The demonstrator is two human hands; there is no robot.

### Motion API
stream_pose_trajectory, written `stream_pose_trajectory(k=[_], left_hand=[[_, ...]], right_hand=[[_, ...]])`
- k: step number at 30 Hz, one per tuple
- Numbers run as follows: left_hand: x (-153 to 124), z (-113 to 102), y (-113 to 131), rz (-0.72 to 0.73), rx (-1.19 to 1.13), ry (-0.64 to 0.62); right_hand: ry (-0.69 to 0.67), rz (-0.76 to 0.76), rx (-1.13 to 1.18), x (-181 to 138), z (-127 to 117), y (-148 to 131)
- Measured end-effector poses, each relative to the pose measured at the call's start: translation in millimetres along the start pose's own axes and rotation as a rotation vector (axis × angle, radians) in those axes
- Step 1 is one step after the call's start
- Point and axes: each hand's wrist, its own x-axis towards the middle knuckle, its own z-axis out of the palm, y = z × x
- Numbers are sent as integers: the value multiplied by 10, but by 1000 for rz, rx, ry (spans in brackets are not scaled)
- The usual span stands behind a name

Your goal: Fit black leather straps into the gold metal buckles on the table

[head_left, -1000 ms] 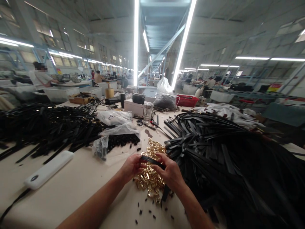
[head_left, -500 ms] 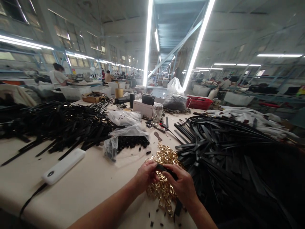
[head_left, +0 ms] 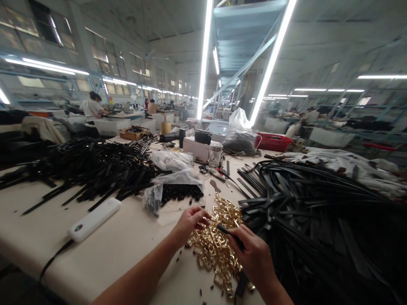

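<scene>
Hidden and unclear around the two hands.
Right hand (head_left: 252, 249) covers the middle of the black strap (head_left: 224, 229); a dark band (head_left: 241, 284) shows below the palm, but whether it is the same strap, cannot tell. Left hand (head_left: 190, 221): fingertips too small and blurred against the gold metal pieces (head_left: 222, 249) to say if they grip anything. Both forearms cut by the bottom edge. Heap of black straps (head_left: 302, 216) runs off at right, lower part lost in dark. Clear plastic bag (head_left: 174, 178) partly hides small black pieces (head_left: 182, 194). Power cord (head_left: 51, 259) drops into shadow. Distant worker (head_left: 151, 107): hands too small to read.
</scene>
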Motion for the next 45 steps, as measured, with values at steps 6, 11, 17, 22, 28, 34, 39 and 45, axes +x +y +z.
stream_pose_trajectory(k=[6, 11, 17, 22, 28, 34, 39, 45], left_hand=[[377, -595, 191, 31, 810, 209], [623, -670, 183, 2, 1025, 263], [791, -620, 99, -23, 1050, 238], [816, -631, 101, -34, 941, 254], [691, -472, 126, -63, 677, 245], [208, 51, -55, -121, 93, 21], [-32, 332, -211, -198, -401, -71], [-24, 340, -229, -246, -492, -45]], right_hand=[[73, -48, -151, -13, -44, 79], [67, -50, -177, -5, -41, 58], [45, -24, -166, 9, -28, 30], [3, -24, -141, -4, 24, 25], [-9, -1, -119, -16, 58, 30], [105, 52, -83, -16, -26, -11], [105, 62, -113, -7, -15, -34], [84, 13, -151, -19, 60, -13]])
